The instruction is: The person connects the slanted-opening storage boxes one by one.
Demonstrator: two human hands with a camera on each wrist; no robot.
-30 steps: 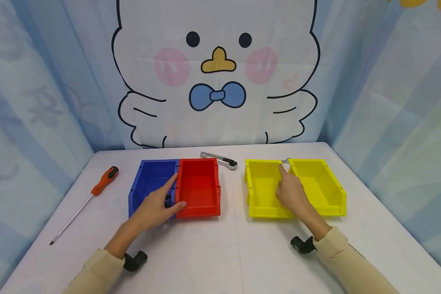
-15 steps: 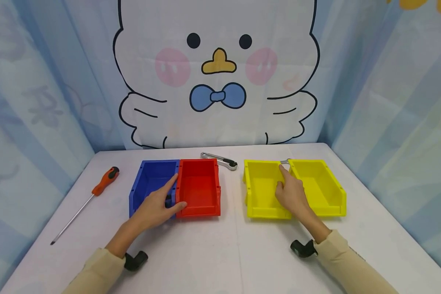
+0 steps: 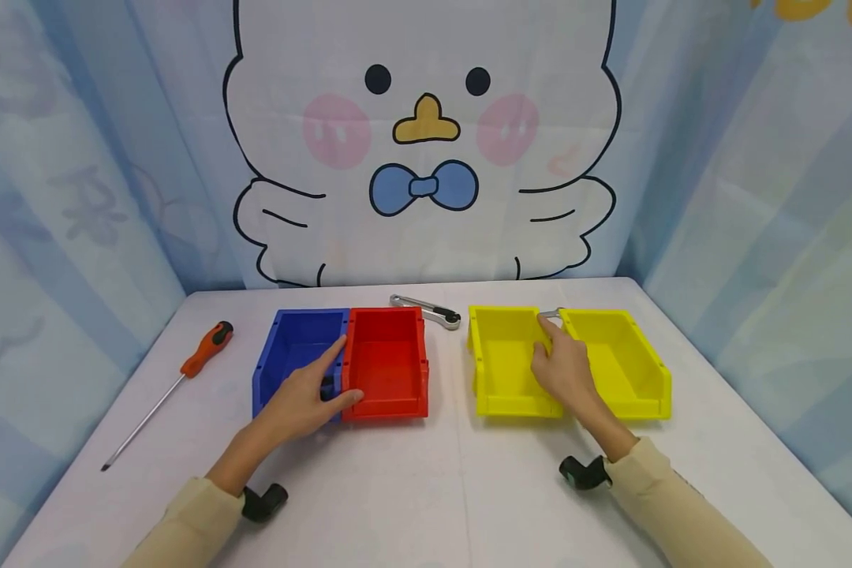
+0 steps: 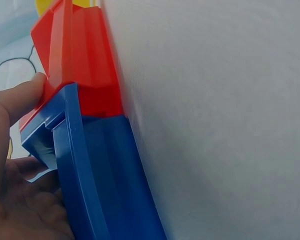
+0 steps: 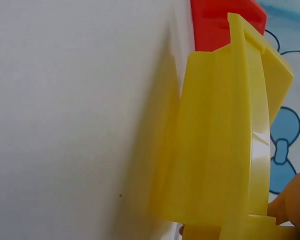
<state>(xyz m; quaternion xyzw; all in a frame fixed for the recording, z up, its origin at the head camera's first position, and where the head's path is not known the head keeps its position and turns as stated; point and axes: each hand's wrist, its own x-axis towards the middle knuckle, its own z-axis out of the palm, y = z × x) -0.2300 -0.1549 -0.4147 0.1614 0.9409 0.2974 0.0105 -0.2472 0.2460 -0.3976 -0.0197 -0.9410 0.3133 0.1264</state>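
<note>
On the surface point(image 3: 390, 489), left hand point(image 3: 301, 402) pinches paired bins point(image 3: 362, 363), right hand point(image 3: 566, 371) a yellow bin point(image 3: 500, 359); joining probably needs sliding rightward.

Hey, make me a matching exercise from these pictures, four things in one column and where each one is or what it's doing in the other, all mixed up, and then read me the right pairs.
Column one:
1. screwdriver
2. red bin
3. metal tool with a black part
4. right hand

Column two:
A. gripping the yellow bin nearer the red one
B. by the red bin's far right corner
C. lying to the left of the blue bin
D. directly against the blue bin's right side

Right pairs: 1-C, 2-D, 3-B, 4-A.
</note>
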